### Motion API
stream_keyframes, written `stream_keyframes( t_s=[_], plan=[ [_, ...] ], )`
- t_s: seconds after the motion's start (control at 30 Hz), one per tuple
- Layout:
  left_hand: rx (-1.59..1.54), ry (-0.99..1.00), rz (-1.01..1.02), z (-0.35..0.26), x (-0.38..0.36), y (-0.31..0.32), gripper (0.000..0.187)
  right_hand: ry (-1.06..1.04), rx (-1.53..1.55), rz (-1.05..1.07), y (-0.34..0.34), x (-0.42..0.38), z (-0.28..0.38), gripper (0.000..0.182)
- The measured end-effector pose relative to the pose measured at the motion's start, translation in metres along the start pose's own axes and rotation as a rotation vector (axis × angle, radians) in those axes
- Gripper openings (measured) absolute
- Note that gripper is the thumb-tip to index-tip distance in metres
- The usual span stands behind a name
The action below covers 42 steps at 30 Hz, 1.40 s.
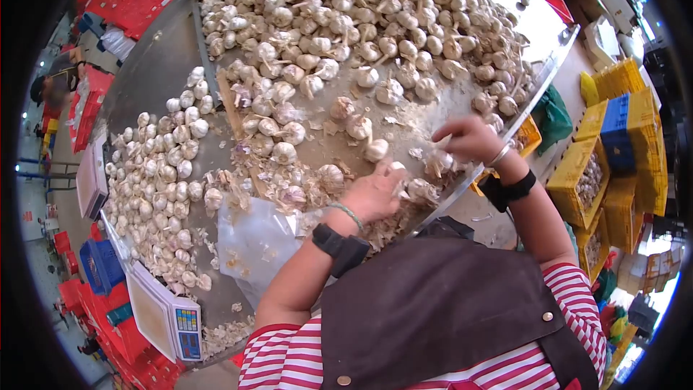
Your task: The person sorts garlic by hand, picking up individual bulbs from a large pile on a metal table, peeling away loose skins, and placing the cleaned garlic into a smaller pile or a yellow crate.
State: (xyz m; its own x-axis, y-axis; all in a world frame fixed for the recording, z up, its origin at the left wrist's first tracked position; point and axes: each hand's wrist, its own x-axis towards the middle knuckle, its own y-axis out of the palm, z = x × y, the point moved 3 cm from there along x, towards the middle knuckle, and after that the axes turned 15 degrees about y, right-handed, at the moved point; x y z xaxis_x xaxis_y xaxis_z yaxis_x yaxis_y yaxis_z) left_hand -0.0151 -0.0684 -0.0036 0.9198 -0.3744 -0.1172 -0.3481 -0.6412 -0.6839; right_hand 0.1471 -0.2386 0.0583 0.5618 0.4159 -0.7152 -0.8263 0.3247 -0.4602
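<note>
My left hand [373,193] is low over the near edge of the table, its fingers curled and closed. A small white patch shows at its fingertips, and I cannot make out what they hold. Just beyond them lies a whole garlic bulb [375,149]. To the right, my right hand [471,140] hovers above loose garlic skins with bent fingers smeared by motion. Under it sits a pale, partly peeled-looking garlic bulb [438,164], blurred. Dry garlic skins [419,198] are heaped between the hands and the table edge.
A large pile of garlic bulbs [346,22] covers the far table. Cleaner bulbs [162,180] lie left beyond a wooden strip [229,105]. A plastic sheet [256,242], a digital scale [155,310] and the metal table rim [538,97] are close by. Yellow crates [577,173] stand right.
</note>
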Motion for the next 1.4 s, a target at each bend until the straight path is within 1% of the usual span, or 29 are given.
stream_keyframes(
  t_s=[0.03, 0.07, 0.1, 0.17, 0.27, 0.33, 0.37, 0.4, 0.43, 0.47, 0.57, 0.6, 0.67, 0.7, 0.73, 0.77, 0.8, 0.83, 0.87, 0.93, 1.0, 1.07, 1.13, 1.17, 1.23, 1.27, 1.33, 1.37, 1.4],
  plan=[
    [-0.033, 0.029, -0.029, 0.002, 0.002, 0.004, 0.055, -0.376, -0.53, -0.335, 0.017, 0.02, -0.018, 0.024],
    [-0.071, 0.14, -0.073, 0.01, 0.005, 0.013, 0.057, -0.3, -0.846, -0.375, 0.028, 0.004, -0.001, 0.026],
    [-0.069, 0.072, -0.013, 0.004, 0.008, 0.006, 0.058, -0.225, -1.016, -0.361, 0.04, 0.011, -0.003, 0.023],
    [-0.165, 0.09, -0.088, 0.02, 0.013, 0.017, 0.055, -0.096, -1.153, -0.108, 0.061, 0.021, 0.01, 0.025],
    [-0.358, -0.028, -0.135, 0.024, 0.002, 0.004, 0.052, -0.105, -1.083, -0.174, 0.063, 0.036, -0.005, 0.024],
    [-0.971, 0.022, -0.251, 0.033, -0.008, 0.004, 0.046, -0.232, -0.957, -0.163, 0.048, 0.038, -0.011, 0.034],
    [-0.96, 0.019, -0.278, 0.033, -0.017, -0.004, 0.046, -0.223, -0.753, -0.169, 0.035, 0.028, -0.001, 0.041],
    [-1.382, 0.051, -0.295, 0.024, -0.031, -0.012, 0.044, -0.206, -0.551, -0.166, 0.027, 0.022, 0.004, 0.049],
    [-1.805, 0.096, -0.303, 0.016, -0.043, -0.017, 0.042, -0.202, -0.134, 0.017, 0.021, 0.032, -0.004, 0.061],
    [-1.923, 0.188, -0.295, 0.012, -0.051, -0.018, 0.048, -0.142, 0.177, 0.119, 0.017, 0.037, -0.012, 0.073],
    [-2.067, 0.293, -0.252, 0.019, -0.054, 0.022, 0.074, -0.182, 0.87, 0.533, 0.031, -0.015, 0.049, 0.062],
    [-2.078, 0.267, -0.163, 0.006, -0.061, 0.015, 0.081, -0.182, 0.931, 0.465, 0.039, -0.008, 0.044, 0.058],
    [-2.174, 0.248, -0.192, -0.004, -0.053, 0.036, 0.091, -0.171, 0.754, 0.519, 0.057, -0.008, 0.058, 0.056],
    [-2.167, 0.252, -0.199, -0.004, -0.056, 0.033, 0.091, -0.211, 0.692, 0.379, 0.075, -0.009, 0.064, 0.052],
    [-2.19, 0.224, -0.267, -0.003, -0.061, 0.032, 0.092, -0.394, 0.416, 0.417, 0.086, -0.01, 0.079, 0.044],
    [-2.219, 0.192, -0.324, -0.005, -0.065, 0.033, 0.092, -0.406, 0.155, 0.417, 0.094, -0.023, 0.096, 0.04],
    [-2.118, 0.045, -0.526, 0.008, -0.068, 0.044, 0.082, -0.527, -0.064, 0.319, 0.11, -0.021, 0.096, 0.042],
    [-1.8, -0.034, -0.719, 0.003, -0.077, 0.038, 0.076, -0.875, -0.356, 0.157, 0.119, -0.035, 0.117, 0.048],
    [-1.479, -0.094, -0.869, -0.003, -0.088, 0.031, 0.069, -0.973, -0.415, 0.081, 0.128, -0.04, 0.121, 0.055],
    [-1.439, 0.015, -0.747, 0.045, -0.09, 0.083, 0.057, -1.045, -0.393, 0.044, 0.134, -0.04, 0.124, 0.064],
    [-1.246, -0.204, -0.66, 0.006, -0.117, 0.019, 0.059, -0.907, -0.093, 0.058, 0.129, -0.035, 0.119, 0.059],
    [-0.988, -0.508, -0.465, -0.001, -0.128, -0.03, 0.067, -0.784, -0.049, 0.064, 0.11, -0.021, 0.109, 0.056],
    [-1.897, 0.137, -1.075, 0.082, -0.141, 0.002, 0.091, -0.665, -0.025, 0.045, 0.089, -0.01, 0.096, 0.043],
    [-2.049, 0.165, -1.153, 0.095, -0.165, -0.025, 0.097, -0.647, -0.051, 0.017, 0.077, -0.005, 0.089, 0.04],
    [-2.084, 0.609, -1.051, 0.16, -0.227, -0.076, 0.085, -0.652, -0.13, -0.074, 0.057, 0.0, 0.077, 0.035],
    [-1.912, 0.482, -1.302, 0.118, -0.229, -0.139, 0.072, -0.651, -0.135, -0.08, 0.048, 0.001, 0.072, 0.035],
    [-1.477, 0.209, -1.734, 0.144, -0.277, -0.186, 0.058, -0.573, -0.155, -0.122, 0.034, 0.006, 0.063, 0.035],
    [-1.476, 0.209, -1.738, 0.15, -0.278, -0.197, 0.058, -0.547, -0.144, -0.137, 0.03, 0.012, 0.058, 0.034],
    [-1.002, -0.162, -1.966, 0.157, -0.289, -0.206, 0.052, -0.55, -0.144, -0.133, 0.028, 0.019, 0.057, 0.034]
  ],
)
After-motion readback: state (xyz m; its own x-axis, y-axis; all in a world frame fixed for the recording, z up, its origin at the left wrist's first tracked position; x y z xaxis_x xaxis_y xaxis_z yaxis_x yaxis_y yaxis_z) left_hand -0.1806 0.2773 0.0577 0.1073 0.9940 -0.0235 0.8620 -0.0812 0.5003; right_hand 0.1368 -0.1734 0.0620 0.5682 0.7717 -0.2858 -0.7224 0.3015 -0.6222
